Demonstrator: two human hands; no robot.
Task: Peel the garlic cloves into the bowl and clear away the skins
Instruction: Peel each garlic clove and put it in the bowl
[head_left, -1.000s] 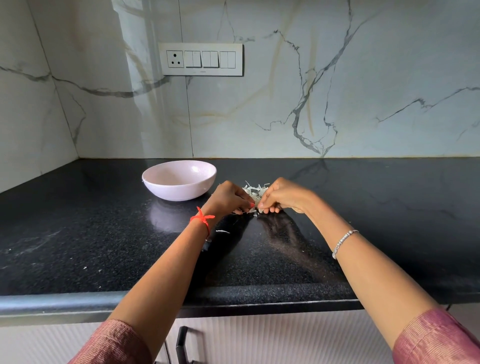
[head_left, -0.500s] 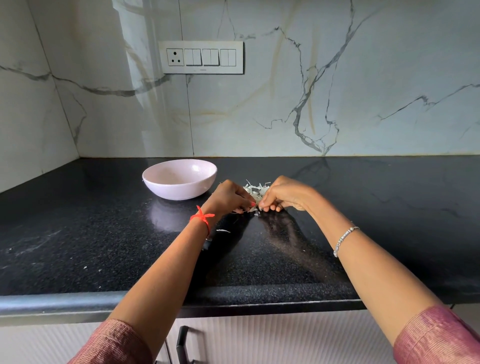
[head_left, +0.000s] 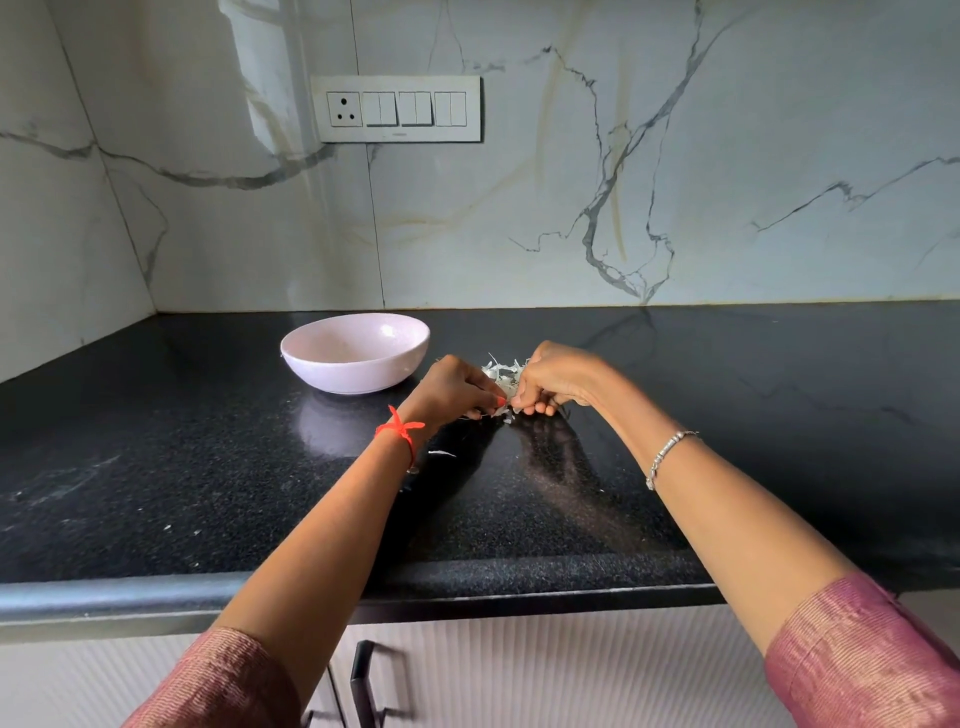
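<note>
A pale pink bowl (head_left: 355, 349) stands on the black counter (head_left: 208, 467), left of my hands. Its inside is mostly hidden by its rim. A small heap of whitish garlic skins (head_left: 502, 373) lies between and just behind my hands. My left hand (head_left: 453, 387) and my right hand (head_left: 558, 382) meet fingertip to fingertip at the front of the heap, fingers curled down, pinching skins against the counter. No whole clove shows in either hand.
A loose skin sliver (head_left: 441, 453) lies by my left wrist, and tiny flecks dot the counter's left front. The marble wall with a switch plate (head_left: 399, 109) rises behind. A cupboard handle (head_left: 363, 680) is below the counter edge.
Both hands stay at the skin heap with only small finger movements. The bowl has not moved.
</note>
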